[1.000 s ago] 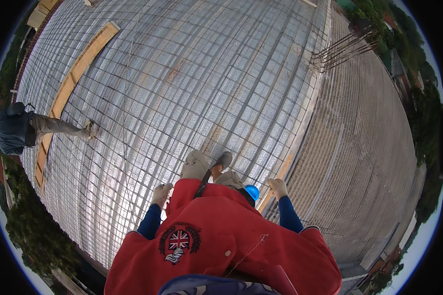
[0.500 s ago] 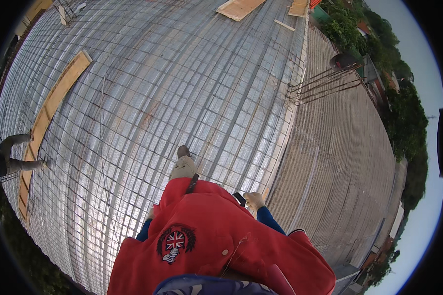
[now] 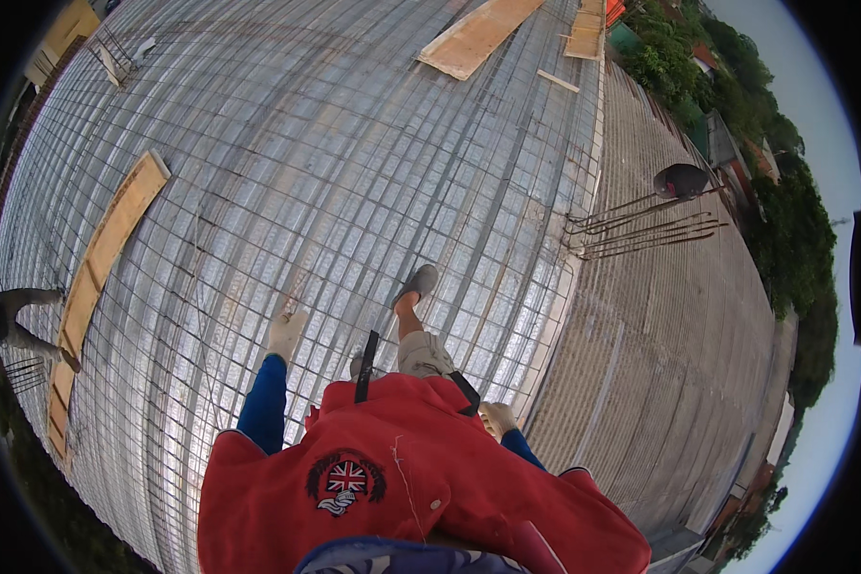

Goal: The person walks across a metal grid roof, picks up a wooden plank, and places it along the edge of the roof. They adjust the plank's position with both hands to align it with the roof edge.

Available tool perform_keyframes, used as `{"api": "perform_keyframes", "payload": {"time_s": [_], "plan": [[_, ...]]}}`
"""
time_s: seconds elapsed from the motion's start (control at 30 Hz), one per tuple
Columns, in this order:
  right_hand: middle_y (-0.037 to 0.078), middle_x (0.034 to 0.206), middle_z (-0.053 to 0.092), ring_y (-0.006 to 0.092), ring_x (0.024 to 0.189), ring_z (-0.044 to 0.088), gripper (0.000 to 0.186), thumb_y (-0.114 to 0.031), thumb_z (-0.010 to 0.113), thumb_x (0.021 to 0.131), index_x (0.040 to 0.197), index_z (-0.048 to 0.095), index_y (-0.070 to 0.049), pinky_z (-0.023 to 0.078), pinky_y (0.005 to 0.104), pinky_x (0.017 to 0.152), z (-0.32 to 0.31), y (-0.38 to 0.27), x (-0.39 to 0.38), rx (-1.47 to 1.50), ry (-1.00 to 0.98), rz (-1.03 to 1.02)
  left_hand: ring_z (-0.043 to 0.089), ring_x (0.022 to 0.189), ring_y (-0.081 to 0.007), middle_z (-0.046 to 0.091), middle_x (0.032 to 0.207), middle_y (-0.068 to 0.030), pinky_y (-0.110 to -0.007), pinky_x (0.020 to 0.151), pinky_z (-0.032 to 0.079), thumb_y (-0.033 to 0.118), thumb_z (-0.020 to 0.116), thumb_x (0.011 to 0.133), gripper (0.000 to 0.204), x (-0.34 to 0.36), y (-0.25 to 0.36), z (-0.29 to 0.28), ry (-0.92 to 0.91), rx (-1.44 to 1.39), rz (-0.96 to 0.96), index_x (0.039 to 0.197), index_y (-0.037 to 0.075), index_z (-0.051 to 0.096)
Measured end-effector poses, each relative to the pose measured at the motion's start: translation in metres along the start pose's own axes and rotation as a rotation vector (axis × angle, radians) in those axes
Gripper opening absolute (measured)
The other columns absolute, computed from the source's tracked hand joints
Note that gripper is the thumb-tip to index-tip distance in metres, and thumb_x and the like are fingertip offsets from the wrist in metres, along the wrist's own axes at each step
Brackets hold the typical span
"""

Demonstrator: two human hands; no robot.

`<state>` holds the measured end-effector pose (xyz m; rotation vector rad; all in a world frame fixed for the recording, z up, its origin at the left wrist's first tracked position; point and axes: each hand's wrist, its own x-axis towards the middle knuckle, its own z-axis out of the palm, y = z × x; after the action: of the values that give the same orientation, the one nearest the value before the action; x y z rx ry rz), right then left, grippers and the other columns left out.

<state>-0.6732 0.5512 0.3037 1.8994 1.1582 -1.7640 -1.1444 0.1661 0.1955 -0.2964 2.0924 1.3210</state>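
Observation:
My left hand (image 3: 285, 333), in a pale work glove with a blue sleeve behind it, is held out over the steel rebar mesh (image 3: 258, 210). Its fingers look loosely apart, and nothing shows in them. My right hand (image 3: 497, 418), gloved too, hangs beside my right hip with its fingers curled; what they hold, if anything, is hidden. Close to it a black strap-like piece (image 3: 467, 392) sticks out at my waist. Another black strap (image 3: 366, 365) hangs in front of me. My shod foot (image 3: 419, 283) is stretched forward over the mesh, which lies on shiny ribbed metal decking.
A long plywood strip (image 3: 115, 225) lies at left, beside another person's legs (image 3: 29, 316). More boards (image 3: 478, 36) lie far ahead. Bent rebar ends (image 3: 641, 230) jut over the deck's right edge, above a lower corrugated roof (image 3: 641, 344). A dark round object (image 3: 680, 181) sits there.
My left hand has swung forward into view from beside my body. One foot has stepped forward. My right hand has dropped slightly back. The person at left has shifted their legs.

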Motion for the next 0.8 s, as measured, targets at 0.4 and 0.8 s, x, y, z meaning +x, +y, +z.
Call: {"api": "perform_keyframes", "payload": {"time_s": [0.4, 0.8], "plan": [[0.011, 0.067, 0.068, 0.0243, 0.062, 0.067, 0.040, -0.040, 0.072, 0.082, 0.075, 0.073, -0.001, 0.052, 0.0407, 0.061, -0.001, -0.356, 0.161, -0.523, 0.052, -0.378, 0.073, 0.095, -0.0487, 0.076, 0.092, -0.0279, -0.056, 0.082, 0.055, 0.051, 0.059, 0.101, 0.038, -0.029, -0.002, 0.071, -0.320, 0.649, 0.333, 0.107, 0.023, 0.083], [0.000, 0.067, 0.053, 0.0108, 0.050, 0.048, 0.024, -0.022, 0.072, 0.089, 0.076, 0.061, -0.004, 0.033, 0.0314, 0.042, 0.019, -0.618, 0.256, -0.570, 0.073, -0.490, 0.074, 0.097, -0.0483, 0.077, 0.094, -0.0292, -0.054, 0.084, 0.056, 0.061, 0.058, 0.098, 0.056, 0.144, 0.156, 0.158, -0.183, 0.456, -0.219, 0.099, 0.011, 0.084]]}}
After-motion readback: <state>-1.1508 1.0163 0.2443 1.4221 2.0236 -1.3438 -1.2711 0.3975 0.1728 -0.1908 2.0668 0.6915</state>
